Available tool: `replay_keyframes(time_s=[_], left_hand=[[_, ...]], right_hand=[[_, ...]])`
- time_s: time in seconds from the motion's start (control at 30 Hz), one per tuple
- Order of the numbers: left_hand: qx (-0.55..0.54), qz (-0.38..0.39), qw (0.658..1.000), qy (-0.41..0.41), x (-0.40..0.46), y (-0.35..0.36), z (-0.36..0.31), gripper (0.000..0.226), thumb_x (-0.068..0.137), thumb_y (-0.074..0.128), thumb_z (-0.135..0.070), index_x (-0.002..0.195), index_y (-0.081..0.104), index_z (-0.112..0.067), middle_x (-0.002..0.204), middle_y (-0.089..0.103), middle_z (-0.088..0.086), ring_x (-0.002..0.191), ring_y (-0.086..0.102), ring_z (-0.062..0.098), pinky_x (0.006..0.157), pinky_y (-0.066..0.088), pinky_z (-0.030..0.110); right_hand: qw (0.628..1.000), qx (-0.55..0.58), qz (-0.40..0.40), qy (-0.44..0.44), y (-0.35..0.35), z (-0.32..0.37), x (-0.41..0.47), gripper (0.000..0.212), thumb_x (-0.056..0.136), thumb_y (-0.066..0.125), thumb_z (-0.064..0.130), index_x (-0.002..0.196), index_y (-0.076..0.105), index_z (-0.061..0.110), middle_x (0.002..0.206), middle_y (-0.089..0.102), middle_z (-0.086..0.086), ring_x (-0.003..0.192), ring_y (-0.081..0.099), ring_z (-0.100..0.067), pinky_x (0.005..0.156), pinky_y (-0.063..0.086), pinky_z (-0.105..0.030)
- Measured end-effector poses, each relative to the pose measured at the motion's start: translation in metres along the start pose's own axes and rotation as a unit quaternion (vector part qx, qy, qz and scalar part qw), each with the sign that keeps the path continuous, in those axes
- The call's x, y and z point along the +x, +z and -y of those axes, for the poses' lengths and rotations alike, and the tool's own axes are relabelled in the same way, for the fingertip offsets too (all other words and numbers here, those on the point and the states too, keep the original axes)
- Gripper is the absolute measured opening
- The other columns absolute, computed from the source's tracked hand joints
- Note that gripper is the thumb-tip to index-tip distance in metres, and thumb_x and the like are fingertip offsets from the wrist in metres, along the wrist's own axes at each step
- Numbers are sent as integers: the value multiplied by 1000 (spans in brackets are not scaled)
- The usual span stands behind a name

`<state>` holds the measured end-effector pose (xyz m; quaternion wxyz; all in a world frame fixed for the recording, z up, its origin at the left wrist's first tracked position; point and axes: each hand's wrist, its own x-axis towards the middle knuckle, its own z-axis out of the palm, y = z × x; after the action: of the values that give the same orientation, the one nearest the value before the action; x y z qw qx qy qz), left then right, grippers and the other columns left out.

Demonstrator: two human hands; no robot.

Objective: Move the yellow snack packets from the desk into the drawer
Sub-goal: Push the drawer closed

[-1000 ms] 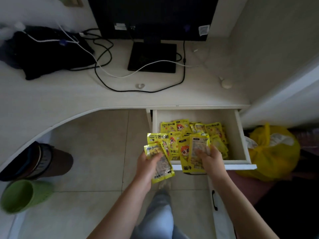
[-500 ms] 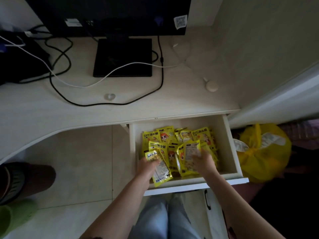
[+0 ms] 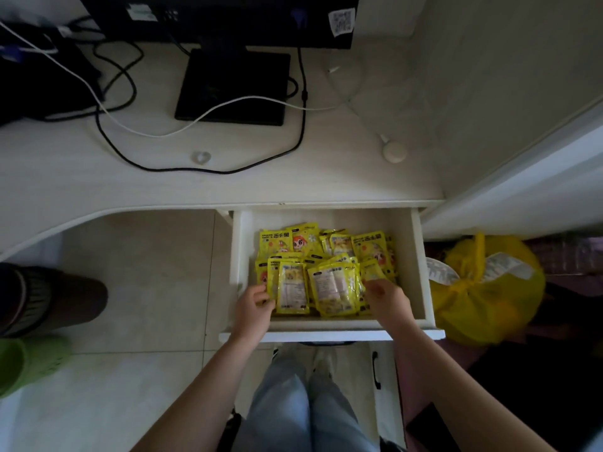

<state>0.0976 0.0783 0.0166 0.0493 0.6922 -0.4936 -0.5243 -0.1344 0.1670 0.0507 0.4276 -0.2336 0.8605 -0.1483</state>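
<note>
Reaching into the open drawer (image 3: 421,272) at centre frame, the left hand (image 3: 253,309) pinches one yellow packet (image 3: 291,290); the right hand (image 3: 388,300), fingers curled, seems to grip another (image 3: 334,290). Around them, the yellow snack packets (image 3: 326,252) fill the drawer below the desk (image 3: 65,177).

One drawer (image 3: 421,272), open at six o'clock, and it's stuffed with yellow packets (image 3: 326,265): a dozen or more, overlapping too thickly for an exact count. Two hands in there, left (image 3: 253,308) and right (image 3: 388,300). Up at twelve, one monitor (image 3: 228,17) on the one desk (image 3: 65,177). Cables: three dark (roughly, they tangle), one white (image 3: 143,132). One yellow bag (image 3: 489,295) at three o'clock. One green bin (image 3: 26,367) at eight.
</note>
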Motion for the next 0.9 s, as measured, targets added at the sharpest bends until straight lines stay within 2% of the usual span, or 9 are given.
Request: replay_keyframes(time_s=[0.17,0.23,0.3,0.47,0.63,0.73,0.77,0.83,0.9], left_hand=[[-176,-12,983,-57,-31,3,9,19,94,57,-3,113,57,0,97,66,14,68,65,20,60,52,26],[-197,-25,977,-79,-46,6,13,14,94,58,-9,104,62,0,84,68,11,59,61,17,46,48,19],[-195,-36,974,-113,-60,10,18,14,94,58,-14,94,65,-2,77,68,8,54,56,15,38,41,17],[-261,39,931,-253,-83,18,34,21,95,60,-25,92,61,-4,82,69,10,68,63,23,57,46,28],[-400,83,872,-269,-77,20,35,26,96,57,-21,118,50,-9,114,60,19,94,65,34,81,56,40],[-463,64,837,-285,-63,18,35,28,97,56,-18,121,49,-6,122,56,21,95,66,39,73,60,44],[-479,63,826,-290,-58,16,34,31,96,57,-17,123,49,-3,123,58,23,97,66,42,67,62,44],[-469,63,830,-296,-50,13,32,34,96,58,-15,125,50,1,121,59,30,97,66,47,55,61,38],[-448,67,842,-294,-46,11,29,33,96,56,-11,125,49,3,120,56,36,96,65,50,49,60,34]], right_hand=[[997,77,-3,13,-12,-16,-18,22,94,48,24,101,67,15,82,64,-6,81,63,-26,70,53,-32],[987,155,19,34,-15,-26,-26,17,93,50,18,86,65,13,82,65,-10,81,65,-27,77,57,-38],[970,228,52,71,-15,-35,-33,16,94,51,15,87,64,9,83,68,-12,79,65,-24,72,55,-36],[900,342,115,245,-13,-59,-52,22,98,51,21,98,55,0,75,68,-17,64,62,-25,54,50,-29],[839,442,112,299,-9,-69,-47,31,98,52,26,119,41,5,99,59,-26,74,61,-33,47,57,-37],[800,512,97,297,-6,-67,-38,41,97,51,21,133,38,6,109,53,-25,84,59,-35,45,57,-41],[782,540,95,298,-5,-65,-36,44,98,49,18,136,35,5,112,52,-25,90,60,-36,50,58,-42],[740,590,98,308,-7,-59,-32,46,100,43,11,141,26,0,131,43,-28,115,54,-40,80,56,-46],[712,612,92,332,-9,-54,-28,46,101,39,6,142,21,-2,144,32,-30,131,42,-43,101,40,-54]])
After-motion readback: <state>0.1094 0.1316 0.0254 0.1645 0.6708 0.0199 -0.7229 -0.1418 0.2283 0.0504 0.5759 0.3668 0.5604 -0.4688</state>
